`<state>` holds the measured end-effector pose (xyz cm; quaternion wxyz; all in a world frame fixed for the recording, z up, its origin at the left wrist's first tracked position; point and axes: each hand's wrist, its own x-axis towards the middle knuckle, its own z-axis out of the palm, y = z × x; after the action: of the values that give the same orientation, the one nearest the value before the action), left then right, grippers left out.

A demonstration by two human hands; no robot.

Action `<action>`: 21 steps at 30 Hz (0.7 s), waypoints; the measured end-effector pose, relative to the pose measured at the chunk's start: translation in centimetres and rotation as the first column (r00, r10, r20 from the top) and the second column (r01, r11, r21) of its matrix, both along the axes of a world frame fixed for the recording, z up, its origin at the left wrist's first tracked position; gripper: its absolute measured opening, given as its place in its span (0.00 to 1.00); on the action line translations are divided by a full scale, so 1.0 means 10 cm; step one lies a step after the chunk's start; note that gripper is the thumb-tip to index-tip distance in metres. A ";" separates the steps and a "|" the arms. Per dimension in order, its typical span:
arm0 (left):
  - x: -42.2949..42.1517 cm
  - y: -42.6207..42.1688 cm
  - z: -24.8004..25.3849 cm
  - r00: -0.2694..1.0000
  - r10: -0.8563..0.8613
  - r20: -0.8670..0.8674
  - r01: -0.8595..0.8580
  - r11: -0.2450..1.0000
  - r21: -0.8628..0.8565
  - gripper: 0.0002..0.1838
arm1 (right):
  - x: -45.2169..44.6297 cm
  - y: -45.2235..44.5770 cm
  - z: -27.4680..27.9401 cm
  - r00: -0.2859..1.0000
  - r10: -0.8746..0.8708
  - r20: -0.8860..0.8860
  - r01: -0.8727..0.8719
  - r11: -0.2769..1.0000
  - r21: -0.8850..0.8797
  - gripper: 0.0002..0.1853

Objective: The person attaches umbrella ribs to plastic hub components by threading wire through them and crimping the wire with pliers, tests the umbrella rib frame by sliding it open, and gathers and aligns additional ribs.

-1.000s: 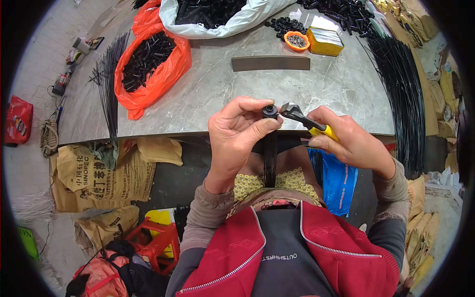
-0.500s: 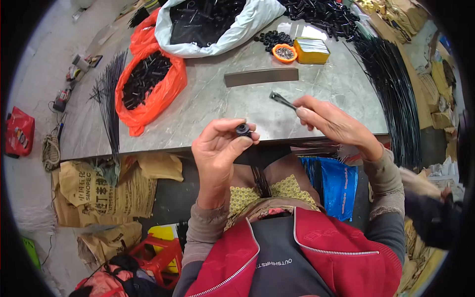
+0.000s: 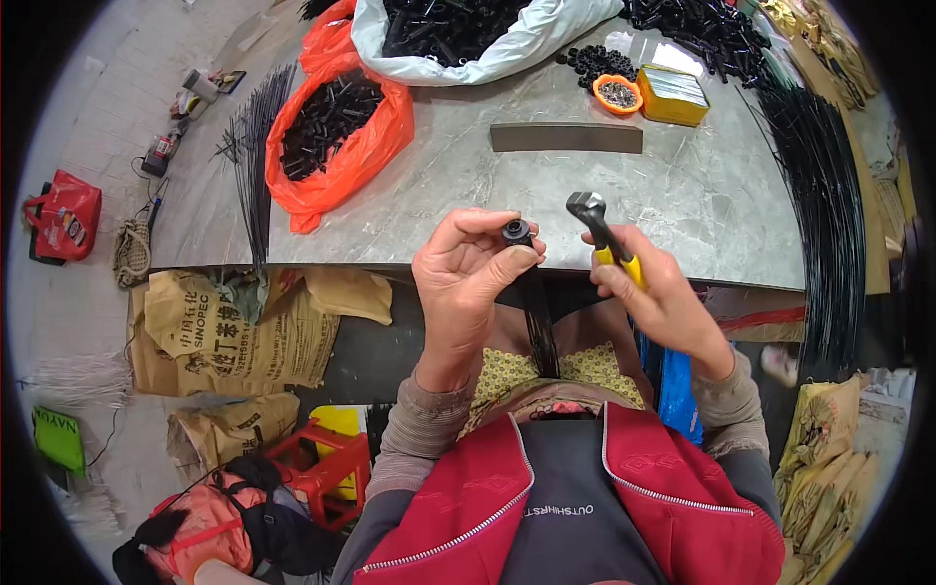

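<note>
My left hand (image 3: 463, 283), thumb and fingers pinched together, holds a small black plastic cylinder (image 3: 517, 232) upright, its round end with a hole facing up. My right hand (image 3: 653, 292) is closed around the yellow-and-black handles of pincers (image 3: 597, 219). The metal jaws point up and left, apart from the cylinder. Below my left hand, a bundle of thin black strands (image 3: 541, 336) runs down to my lap; whether it joins the cylinder is hidden by my fingers. Both hands are above the table's near edge.
A grey table (image 3: 448, 185) bears a flat metal bar (image 3: 565, 137), an orange bowl (image 3: 617, 95) of small metal pieces and a yellow box (image 3: 675, 96). Red (image 3: 390, 146) and white (image 3: 429, 74) bags hold black parts. Long black strands (image 3: 829, 195) lie at the right.
The pincers have turned upright, showing their jaws and yellow handles, and come closer to my left hand. The view has shifted. A dark-sleeved person at the right has gone from view.
</note>
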<state>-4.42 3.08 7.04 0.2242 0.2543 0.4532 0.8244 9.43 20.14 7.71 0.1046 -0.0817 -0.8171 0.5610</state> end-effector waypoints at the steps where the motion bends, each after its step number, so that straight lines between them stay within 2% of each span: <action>1: 0.00 0.01 0.00 1.000 -0.001 -0.004 0.001 1.000 0.004 0.16 | 0.00 -0.05 0.00 0.998 -0.016 -0.053 0.021 0.995 0.094 0.16; 3: 0.01 0.02 -0.01 1.000 -0.003 -0.009 0.003 1.000 0.014 0.16 | -0.02 -0.14 0.00 0.987 -0.034 -0.158 0.077 0.958 0.275 0.18; 9: 0.02 0.01 -0.01 1.000 -0.024 0.019 0.023 0.998 0.065 0.15 | -0.08 -0.26 -0.03 0.976 -0.025 -0.217 0.122 0.887 0.446 0.26; 21: 0.01 -0.02 -0.05 0.999 0.044 -0.029 -0.043 0.998 0.035 0.16 | -0.14 -0.40 -0.07 0.963 -0.050 -0.266 0.197 0.805 0.559 0.33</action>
<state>-4.30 2.89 6.54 0.1950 0.2605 0.4478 0.8328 8.06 16.18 6.99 0.2584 -0.0312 -0.9233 0.2825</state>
